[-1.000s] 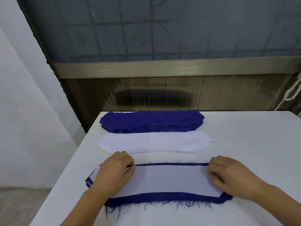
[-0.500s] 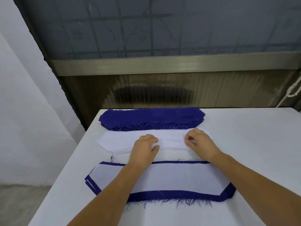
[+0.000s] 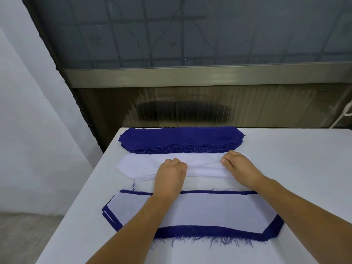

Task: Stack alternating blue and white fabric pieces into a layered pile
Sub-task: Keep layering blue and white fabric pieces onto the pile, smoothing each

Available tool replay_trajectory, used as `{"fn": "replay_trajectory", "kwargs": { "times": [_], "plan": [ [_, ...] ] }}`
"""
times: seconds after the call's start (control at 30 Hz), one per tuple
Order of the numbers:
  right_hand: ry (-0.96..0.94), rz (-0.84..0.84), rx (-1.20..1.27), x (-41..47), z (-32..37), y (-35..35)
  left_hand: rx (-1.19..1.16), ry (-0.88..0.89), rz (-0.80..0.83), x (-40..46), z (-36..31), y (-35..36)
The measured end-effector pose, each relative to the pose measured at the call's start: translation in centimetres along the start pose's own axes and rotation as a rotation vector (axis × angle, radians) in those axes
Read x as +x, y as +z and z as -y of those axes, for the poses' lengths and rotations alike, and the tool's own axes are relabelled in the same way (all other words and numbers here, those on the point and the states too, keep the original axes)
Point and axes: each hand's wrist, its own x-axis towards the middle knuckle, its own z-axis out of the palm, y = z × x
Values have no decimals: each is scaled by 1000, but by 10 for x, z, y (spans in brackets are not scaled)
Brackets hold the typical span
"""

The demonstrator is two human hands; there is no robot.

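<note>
While both hands reach to mid-frame, the left hand [image 3: 170, 173] and right hand [image 3: 239, 167] pinch the top sheet of the white fabric stack [image 3: 137, 167] with curled fingers. Above lies the blue fabric stack [image 3: 181, 139]; below, the layered pile [image 3: 209, 212], on a white table [image 3: 295, 168].

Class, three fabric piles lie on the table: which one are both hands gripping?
The middle white pile. The left hand and right hand pinch its top sheet; the blue pile behind and layered pile in front go untouched.
</note>
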Motion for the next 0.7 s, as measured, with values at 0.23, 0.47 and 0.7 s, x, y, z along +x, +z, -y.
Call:
{"fn": "replay_trajectory", "kwargs": {
  "times": [0.23,0.47,0.7],
  "plan": [
    [-85,-74,-50,-9,21,11,18,-80,17,7,-2,-4],
    [-59,-168,-174,-3,32,24,23,-101,-10,9,3,-2],
    [-18,-171,-155,-11,23,24,-10,-100,-63,4,9,5]
  ]
}}
